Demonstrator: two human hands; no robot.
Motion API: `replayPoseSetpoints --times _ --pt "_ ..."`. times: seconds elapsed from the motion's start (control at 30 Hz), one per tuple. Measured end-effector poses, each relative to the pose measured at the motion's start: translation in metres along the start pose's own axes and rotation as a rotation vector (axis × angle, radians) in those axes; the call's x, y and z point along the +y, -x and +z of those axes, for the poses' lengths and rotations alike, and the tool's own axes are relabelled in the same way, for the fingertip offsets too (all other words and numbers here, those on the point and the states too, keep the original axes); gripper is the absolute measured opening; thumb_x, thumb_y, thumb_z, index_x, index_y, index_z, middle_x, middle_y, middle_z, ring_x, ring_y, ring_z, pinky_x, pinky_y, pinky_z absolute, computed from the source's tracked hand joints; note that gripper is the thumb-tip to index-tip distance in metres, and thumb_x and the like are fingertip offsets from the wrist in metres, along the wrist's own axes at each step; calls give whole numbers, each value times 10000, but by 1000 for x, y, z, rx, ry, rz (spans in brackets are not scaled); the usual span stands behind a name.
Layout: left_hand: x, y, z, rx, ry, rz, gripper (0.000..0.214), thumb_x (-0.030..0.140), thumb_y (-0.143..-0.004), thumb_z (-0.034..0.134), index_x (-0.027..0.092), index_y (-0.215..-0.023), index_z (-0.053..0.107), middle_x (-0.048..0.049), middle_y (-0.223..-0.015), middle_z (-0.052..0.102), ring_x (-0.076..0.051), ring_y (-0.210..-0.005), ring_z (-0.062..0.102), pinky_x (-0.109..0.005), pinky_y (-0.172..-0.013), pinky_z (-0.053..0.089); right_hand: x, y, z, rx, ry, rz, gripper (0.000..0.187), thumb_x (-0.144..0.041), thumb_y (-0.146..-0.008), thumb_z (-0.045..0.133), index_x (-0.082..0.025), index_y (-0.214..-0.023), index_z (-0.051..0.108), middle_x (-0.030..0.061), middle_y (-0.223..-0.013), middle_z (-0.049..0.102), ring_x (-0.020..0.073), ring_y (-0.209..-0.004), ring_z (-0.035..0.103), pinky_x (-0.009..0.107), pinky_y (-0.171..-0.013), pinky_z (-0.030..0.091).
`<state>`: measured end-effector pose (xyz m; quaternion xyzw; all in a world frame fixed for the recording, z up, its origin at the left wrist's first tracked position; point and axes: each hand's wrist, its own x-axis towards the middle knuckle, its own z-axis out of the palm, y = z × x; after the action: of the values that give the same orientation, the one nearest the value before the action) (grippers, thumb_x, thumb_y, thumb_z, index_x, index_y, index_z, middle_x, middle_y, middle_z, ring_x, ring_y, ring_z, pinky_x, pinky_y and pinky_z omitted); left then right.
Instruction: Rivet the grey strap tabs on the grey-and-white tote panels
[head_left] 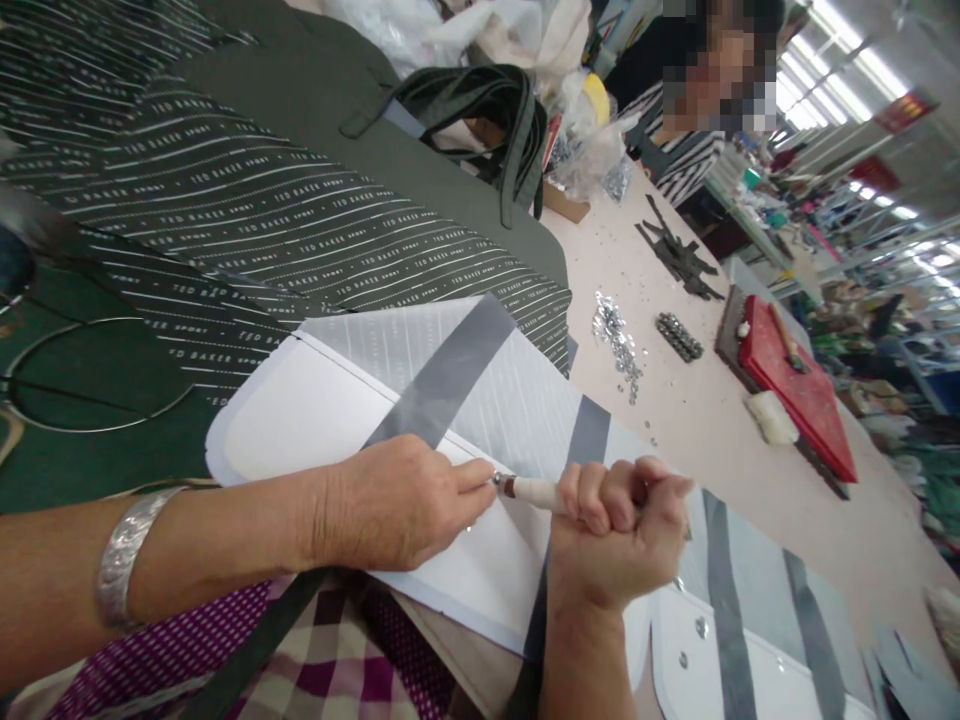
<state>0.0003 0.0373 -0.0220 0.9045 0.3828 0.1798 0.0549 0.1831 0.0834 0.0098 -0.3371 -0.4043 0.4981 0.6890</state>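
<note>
My right hand (619, 530) is a fist around a hand tool with a white handle (536, 492). The tool has a brown collar and a short metal tip pointing left; its exact kind I cannot tell. My left hand (409, 500) has its fingers closed, fingertips meeting the metal tip; anything pinched there is too small to make out. Both hands are over a white fabric panel (480, 570) crossed by dark grey straps (450, 375). Small metal pieces show on the panel just below my left fingertips.
Dark printed fabric (360, 235) covers the far left, with black straps (517, 130) on top. Loose metal fasteners (619, 340) and a dark cluster (679, 337) lie on the table. A hammer (787, 338) rests on a red board (795, 390). Another panel (705, 640) lies right; a person stands behind.
</note>
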Motion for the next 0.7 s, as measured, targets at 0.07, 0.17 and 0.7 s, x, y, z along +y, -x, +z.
replayPoseSetpoints --times 0.07,0.17,0.7 --pt "0 0 1 -8 -4 38 262 222 -923 488 160 -1152 598 -92 -1084 681 -132 -616 619 -269 -477 439 -1 5 10 -74 59 -64 290 -301 -976 485 -206 -778 675 -111 -478 210 65 -330 185 186 -355 279" --pt "0 1 1 -21 0 41 239 202 -913 496 147 -1121 602 -92 -1066 677 -138 -589 604 -291 -441 405 -1 15 21 -160 184 -133 248 -277 -966 506 -203 -807 682 -105 -488 255 64 -337 237 203 -375 282" --pt "-1 5 11 -13 24 107 122 106 -798 658 131 -915 685 -25 -782 705 -195 -642 659 -345 -436 422 20 -14 87 -721 880 49 329 -385 -961 536 -167 -763 684 -76 -506 429 63 -454 379 215 -452 281"
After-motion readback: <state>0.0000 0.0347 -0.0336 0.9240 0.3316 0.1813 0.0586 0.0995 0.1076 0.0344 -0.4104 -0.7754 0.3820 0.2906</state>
